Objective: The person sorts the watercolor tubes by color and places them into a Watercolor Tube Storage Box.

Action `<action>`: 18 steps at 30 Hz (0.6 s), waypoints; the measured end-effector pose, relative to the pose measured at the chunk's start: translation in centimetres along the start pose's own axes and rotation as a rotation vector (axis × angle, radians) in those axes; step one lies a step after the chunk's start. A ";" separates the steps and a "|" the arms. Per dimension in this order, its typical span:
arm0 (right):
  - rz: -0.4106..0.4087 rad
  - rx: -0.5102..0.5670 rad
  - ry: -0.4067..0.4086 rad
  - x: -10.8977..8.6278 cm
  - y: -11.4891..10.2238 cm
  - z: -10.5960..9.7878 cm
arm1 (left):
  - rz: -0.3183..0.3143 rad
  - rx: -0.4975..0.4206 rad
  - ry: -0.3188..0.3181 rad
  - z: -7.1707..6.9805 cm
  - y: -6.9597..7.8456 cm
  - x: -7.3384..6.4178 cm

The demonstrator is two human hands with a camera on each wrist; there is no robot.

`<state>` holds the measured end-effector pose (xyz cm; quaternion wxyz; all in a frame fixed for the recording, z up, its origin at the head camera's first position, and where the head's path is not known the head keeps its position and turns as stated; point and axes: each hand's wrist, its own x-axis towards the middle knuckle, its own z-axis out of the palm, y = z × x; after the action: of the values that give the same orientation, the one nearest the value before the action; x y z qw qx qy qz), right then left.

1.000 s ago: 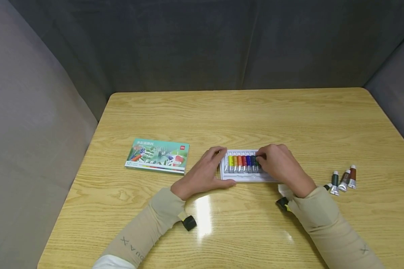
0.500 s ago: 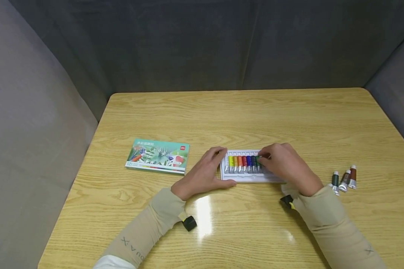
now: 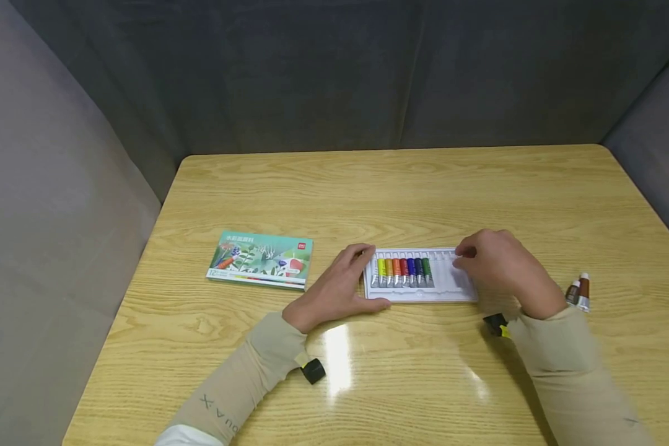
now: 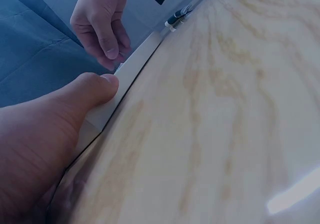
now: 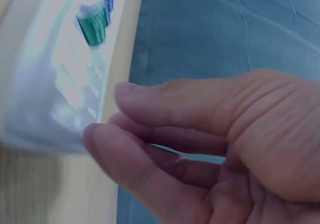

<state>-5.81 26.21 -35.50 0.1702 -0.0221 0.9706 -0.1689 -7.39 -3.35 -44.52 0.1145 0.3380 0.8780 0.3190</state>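
A white plastic tray (image 3: 451, 296) lies on the table, with a row of coloured paint tubes (image 3: 397, 272) filling its left part. My left hand (image 3: 340, 282) grips the tray's left end, fingers at the far corner and thumb (image 4: 102, 86) along the near edge. Over the tray's right end hovers my right hand (image 3: 502, 266), its fingers loosely bent. Nothing shows between thumb and fingertips in the right wrist view. A green paint tube (image 3: 427, 272) ends the row; the slots to its right hold no tubes.
Two brown paint tubes (image 3: 584, 292) lie on the table at the right. A dark green tube (image 4: 175, 17) shows beyond the tray in the left wrist view; the right arm hides it from the head view. A teal paint box (image 3: 261, 260) lies at the left.
My right hand has moved right, away from the green tube, which now shows whole in its slot. The tray's right-hand slots have come into sight. My left hand has stayed put.
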 end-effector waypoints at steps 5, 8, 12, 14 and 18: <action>0.014 -0.023 -0.036 -0.3 1.3 -0.9 | -0.001 0.000 -0.002 0.0 -0.1 0.0; 0.021 -0.031 -0.054 -0.4 2.0 -1.4 | 0.002 -0.002 0.000 0.1 -0.1 0.0; 0.032 -0.030 -0.072 -0.6 2.7 -1.9 | 0.003 0.002 0.000 0.1 -0.1 0.0; 0.030 -0.028 -0.075 -0.7 3.0 -2.1 | 0.003 0.007 -0.001 0.0 -0.1 0.0; 0.021 -0.016 -0.065 -0.9 3.4 -2.6 | 0.002 0.008 -0.006 -0.1 -0.1 -0.1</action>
<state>-5.82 30.37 -34.10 0.2031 -0.0185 0.9661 -0.1584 -7.38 -3.53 -44.52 0.1156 0.3401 0.8786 0.3147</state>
